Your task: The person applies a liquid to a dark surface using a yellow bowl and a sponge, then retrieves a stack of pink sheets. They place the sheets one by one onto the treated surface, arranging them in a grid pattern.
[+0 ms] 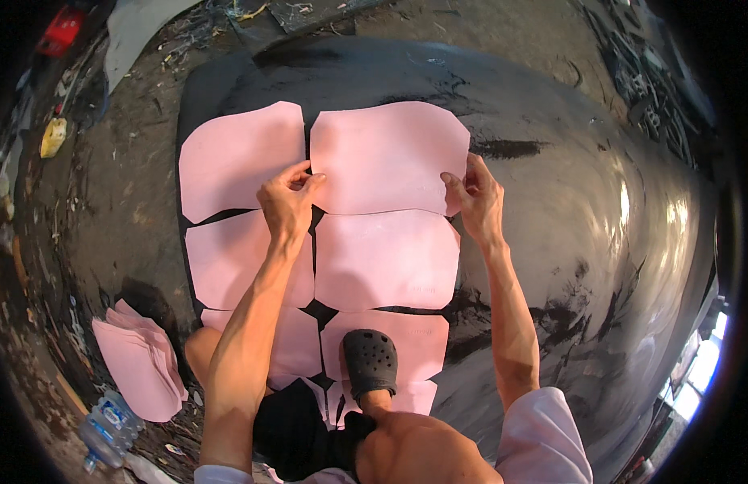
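A pink sheet with clipped corners lies at the far right of two columns of similar sheets. My left hand pinches its left edge between thumb and fingers. At the right edge, my right hand grips it the same way, thumb on top. Another pink sheet lies to the left, beside my left hand. Nearer to me, a pink sheet touches or nearly touches the lower edge of the held one. Several more continue toward me, partly hidden by my forearm, leg and foot.
The sheets rest on a wide, shiny black sheet. My foot in a dark clog stands on the near pink sheets. A pink stack and a plastic bottle lie at left. Black scraps are heaped at far right.
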